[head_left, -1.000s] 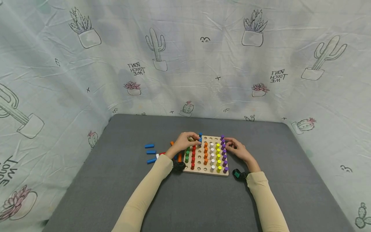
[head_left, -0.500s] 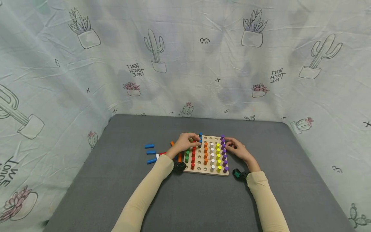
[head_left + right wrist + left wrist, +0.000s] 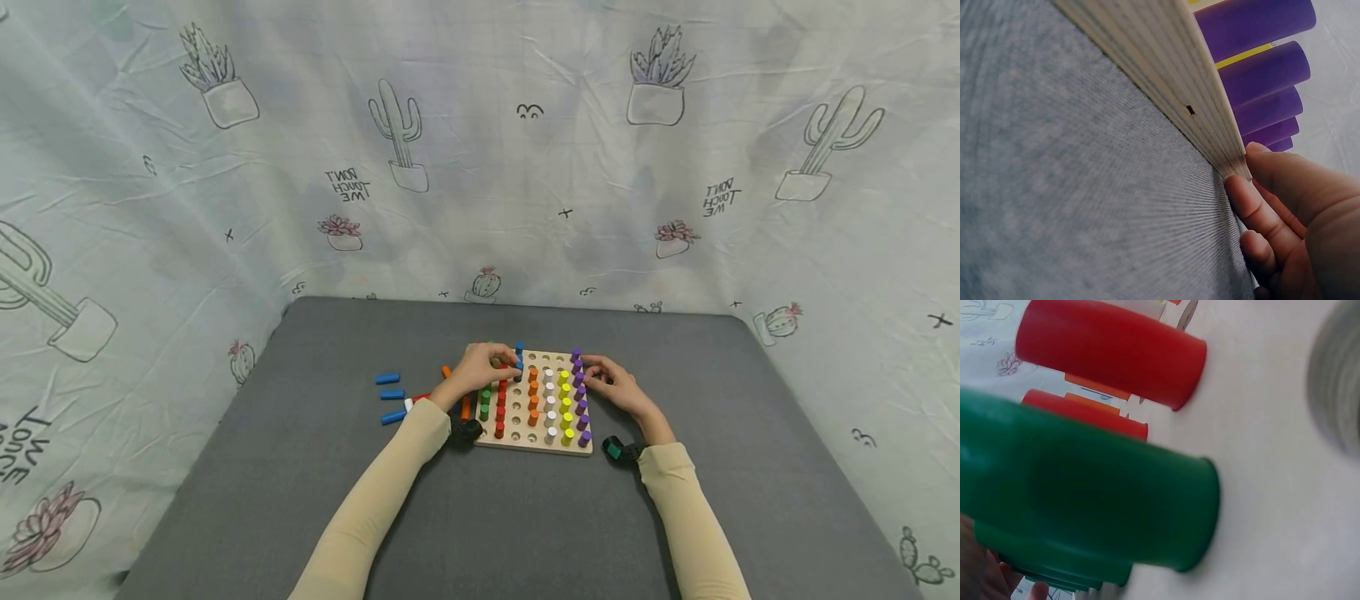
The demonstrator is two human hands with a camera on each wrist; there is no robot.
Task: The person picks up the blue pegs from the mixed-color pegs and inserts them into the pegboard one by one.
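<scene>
Your forearms (image 3: 375, 498) slant inward over the tabletop (image 3: 525, 525) toward the pegboard (image 3: 524, 413). Your right grip (image 3: 613, 387), turned inward, pinches its right edge; your left grip (image 3: 477, 367) arches over the green pegs (image 3: 485, 397), pinching a blue peg (image 3: 518, 367) near the pegboard's far end.

Head view looks forward and down across counter (image 3: 525, 517) from well back; left wrist close beside green pegs (image 3: 1085, 481); right wrist low along pegboard (image 3: 1160, 69) edge, sharing purple pegs (image 3: 1266, 69) with head.
</scene>
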